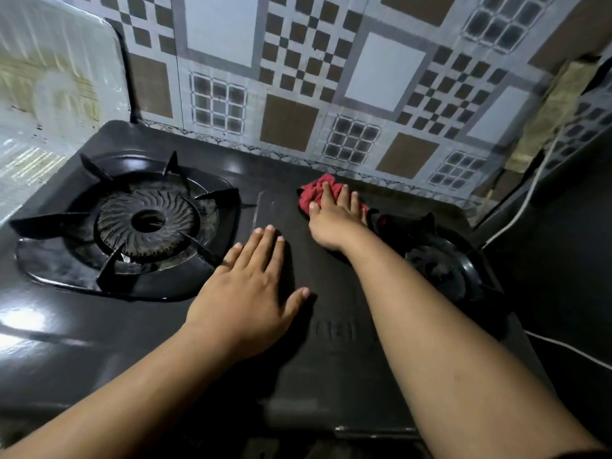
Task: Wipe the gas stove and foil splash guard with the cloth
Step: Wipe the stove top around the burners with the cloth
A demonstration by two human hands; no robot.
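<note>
A black two-burner gas stove fills the lower view. Its left burner has a black pan support with pointed prongs. The right burner is partly hidden behind my right forearm. A red cloth lies bunched on the stove's back middle, near the wall. My right hand presses flat on the cloth, fingers spread over it. My left hand rests flat on the stove's centre panel, fingers apart, holding nothing. The silvery foil splash guard stands at the stove's left side.
A patterned tiled wall rises right behind the stove. A white cable runs down at the right, past a dark surface. Another foil-covered panel stands at the far right. A shiny reflection marks the stove's front left.
</note>
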